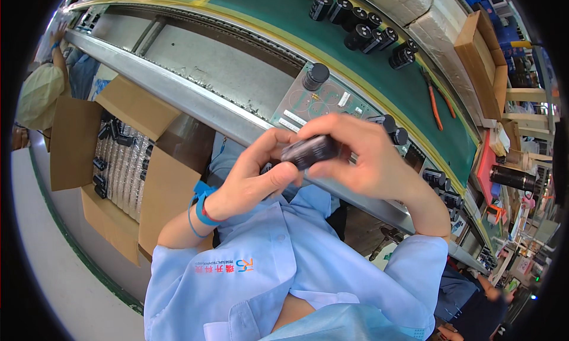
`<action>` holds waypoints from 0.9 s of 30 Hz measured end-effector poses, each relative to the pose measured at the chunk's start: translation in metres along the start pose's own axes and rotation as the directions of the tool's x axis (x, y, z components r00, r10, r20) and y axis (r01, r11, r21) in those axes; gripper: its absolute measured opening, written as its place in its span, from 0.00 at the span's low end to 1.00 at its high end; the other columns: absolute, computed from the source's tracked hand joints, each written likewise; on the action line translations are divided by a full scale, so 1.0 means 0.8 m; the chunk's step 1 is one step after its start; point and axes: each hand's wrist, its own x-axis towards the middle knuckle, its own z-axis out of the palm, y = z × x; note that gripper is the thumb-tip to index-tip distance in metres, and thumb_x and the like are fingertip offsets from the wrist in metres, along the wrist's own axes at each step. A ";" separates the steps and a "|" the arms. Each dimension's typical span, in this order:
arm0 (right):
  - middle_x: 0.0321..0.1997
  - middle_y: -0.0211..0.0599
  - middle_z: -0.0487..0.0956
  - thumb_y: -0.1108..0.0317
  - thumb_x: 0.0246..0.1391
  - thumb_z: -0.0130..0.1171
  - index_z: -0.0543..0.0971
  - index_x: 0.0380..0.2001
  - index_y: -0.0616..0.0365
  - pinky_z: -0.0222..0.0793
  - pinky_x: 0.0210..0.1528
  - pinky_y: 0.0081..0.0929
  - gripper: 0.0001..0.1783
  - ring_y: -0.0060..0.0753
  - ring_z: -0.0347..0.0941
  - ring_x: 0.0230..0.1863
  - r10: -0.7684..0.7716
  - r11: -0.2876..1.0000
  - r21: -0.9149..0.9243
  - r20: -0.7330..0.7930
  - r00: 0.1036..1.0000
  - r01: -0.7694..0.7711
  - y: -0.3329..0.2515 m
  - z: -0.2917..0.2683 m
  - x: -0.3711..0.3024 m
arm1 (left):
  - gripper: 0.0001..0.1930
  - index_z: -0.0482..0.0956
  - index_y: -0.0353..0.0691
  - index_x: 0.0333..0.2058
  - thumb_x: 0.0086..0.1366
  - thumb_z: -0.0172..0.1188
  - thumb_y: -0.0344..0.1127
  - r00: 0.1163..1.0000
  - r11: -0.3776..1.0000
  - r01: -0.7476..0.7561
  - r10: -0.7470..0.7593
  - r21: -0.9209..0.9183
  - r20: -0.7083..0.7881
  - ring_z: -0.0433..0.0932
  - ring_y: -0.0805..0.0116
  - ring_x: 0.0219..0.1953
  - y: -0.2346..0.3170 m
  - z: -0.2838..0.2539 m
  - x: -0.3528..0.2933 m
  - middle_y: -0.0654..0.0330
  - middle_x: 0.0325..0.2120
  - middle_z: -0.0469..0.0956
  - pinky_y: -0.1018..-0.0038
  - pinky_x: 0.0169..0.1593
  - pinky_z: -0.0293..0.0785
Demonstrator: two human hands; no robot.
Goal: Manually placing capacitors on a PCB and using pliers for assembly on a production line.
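Note:
Between both hands, in front of my chest, is a black cylindrical capacitor [309, 152], tilted on its side and slightly blurred. My left hand [252, 175], with a blue band at its wrist, is closed on the near-left end with thumb and fingers. My right hand [370, 157] pinches the other end, and its fingers hide part of the can. Just beyond the hands lies a green circuit board [301, 105] on the rail line. One black capacitor [316, 77] stands upright on it, and printed circles show on its surface. More capacitors [385, 123] are by the board's right end.
Several black capacitors [358, 37] stand on the green mat, near orange-handled pliers [435, 107]. A metal rail [195, 104] runs across in front of me. At left, an open cardboard box [76, 136] holds bubble wrap and more capacitors. Other people [44, 95] are at both sides.

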 end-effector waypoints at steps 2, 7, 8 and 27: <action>0.38 0.29 0.78 0.74 0.49 0.62 0.74 0.46 0.54 0.69 0.29 0.20 0.19 0.17 0.73 0.32 0.079 0.973 0.230 -0.210 0.974 -0.029 0.013 -0.021 0.000 | 0.26 0.59 0.36 0.56 0.66 0.57 0.40 0.982 0.940 0.191 -0.181 -0.284 0.063 0.71 0.76 0.34 -0.010 -0.002 -0.016 0.58 0.38 0.72 0.79 0.44 0.68; 0.35 0.32 0.77 0.77 0.48 0.59 0.76 0.42 0.59 0.68 0.32 0.22 0.15 0.23 0.73 0.33 0.172 0.974 -0.064 -0.410 0.896 -0.216 0.053 -0.061 0.013 | 0.38 0.46 0.39 0.66 0.63 0.57 0.27 0.877 0.817 0.481 -0.449 -0.317 0.174 0.68 0.73 0.45 -0.024 0.001 -0.060 0.55 0.47 0.67 0.78 0.52 0.65; 0.35 0.34 0.76 0.77 0.48 0.60 0.76 0.41 0.60 0.68 0.32 0.23 0.15 0.27 0.73 0.32 0.127 0.950 -0.213 -0.400 0.908 -0.227 0.057 -0.058 0.016 | 0.38 0.46 0.39 0.66 0.63 0.57 0.27 0.878 0.817 0.479 -0.447 -0.322 0.170 0.68 0.73 0.45 -0.031 -0.005 -0.063 0.55 0.47 0.67 0.78 0.52 0.65; 0.34 0.39 0.78 0.72 0.41 0.65 0.75 0.38 0.59 0.72 0.33 0.35 0.18 0.46 0.76 0.33 -0.042 0.757 -0.631 -0.310 0.950 -0.172 0.055 -0.031 0.025 | 0.29 0.59 0.33 0.59 0.62 0.60 0.31 0.932 0.934 0.335 -0.310 -0.121 0.189 0.72 0.70 0.49 -0.020 -0.042 -0.055 0.53 0.51 0.71 0.73 0.56 0.67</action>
